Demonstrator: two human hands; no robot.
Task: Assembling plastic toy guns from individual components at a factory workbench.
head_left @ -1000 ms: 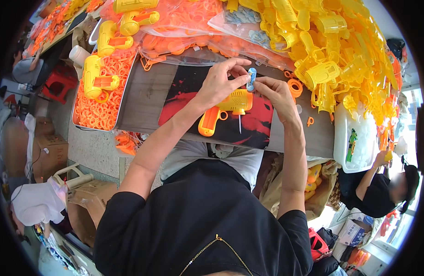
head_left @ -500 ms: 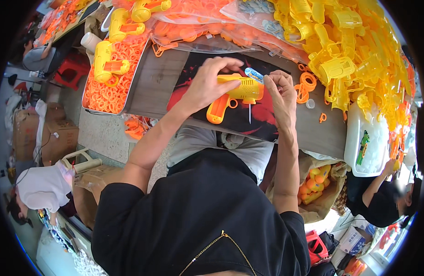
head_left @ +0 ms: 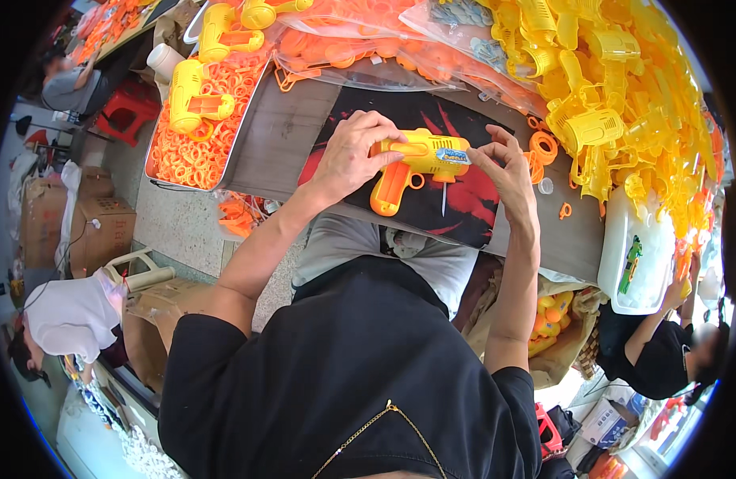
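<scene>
A yellow toy gun (head_left: 422, 146) with an orange handle lies on its side over a black mat with red patches (head_left: 470, 209). My left hand (head_left: 354, 153) holds its rear end, thumb and fingers closed around the yellow body. On the gun's upper side, near the front, lies a small blue oblong sticker (head_left: 453, 156). At the sticker's right end, my right hand (head_left: 508, 166) pinches its edge with the fingertips; the other fingers are lifted. A thin pale rod (head_left: 444, 199) points down from below the gun's front.
Left is a tray of small orange rings (head_left: 194, 164) with yellow gun bodies (head_left: 189, 96) on it. Bags of orange parts (head_left: 344, 48) line the back. Yellow shells (head_left: 595, 128) pile high at right, beside a white bin (head_left: 615, 275). Loose orange rings (head_left: 544, 147) lie nearby. Other people sit around.
The sticker, held up above the gun by my right hand before, now lies against the gun's side. My left hand still holds the gun; my right fingers have spread somewhat.
</scene>
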